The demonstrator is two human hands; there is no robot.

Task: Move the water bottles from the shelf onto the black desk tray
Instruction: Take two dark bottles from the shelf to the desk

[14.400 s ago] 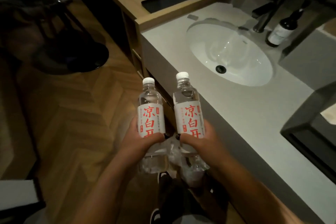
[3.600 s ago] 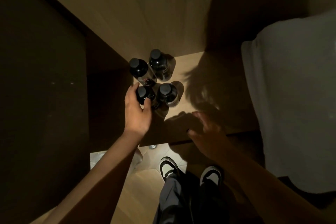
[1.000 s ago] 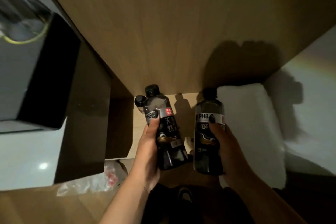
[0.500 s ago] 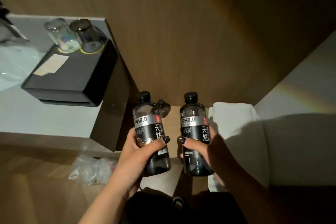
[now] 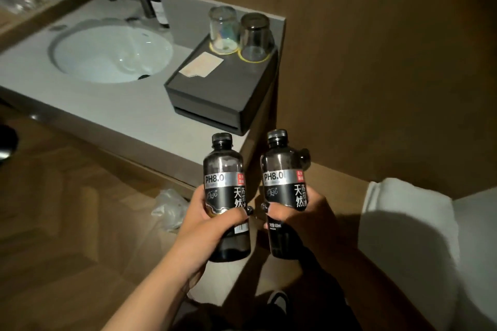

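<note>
I have one dark water bottle in my left hand (image 5: 212, 226), the left bottle (image 5: 226, 196), and another in my right hand (image 5: 304, 212), the right bottle (image 5: 285, 196), each grip wrapped firmly around the label, both upright and just beside each other. A further bottle cap (image 5: 304, 154) peeks out on the shelf (image 5: 336, 177) behind. The black desk tray is not in view, so I judge carrying and placing both remain.

Two upturned glasses (image 5: 238, 33) stand side by side on a dark box (image 5: 215, 94) at the bench (image 5: 113, 113) end, beside a white sink (image 5: 107, 54); a folded white towel (image 5: 403, 223) lies lower right.
</note>
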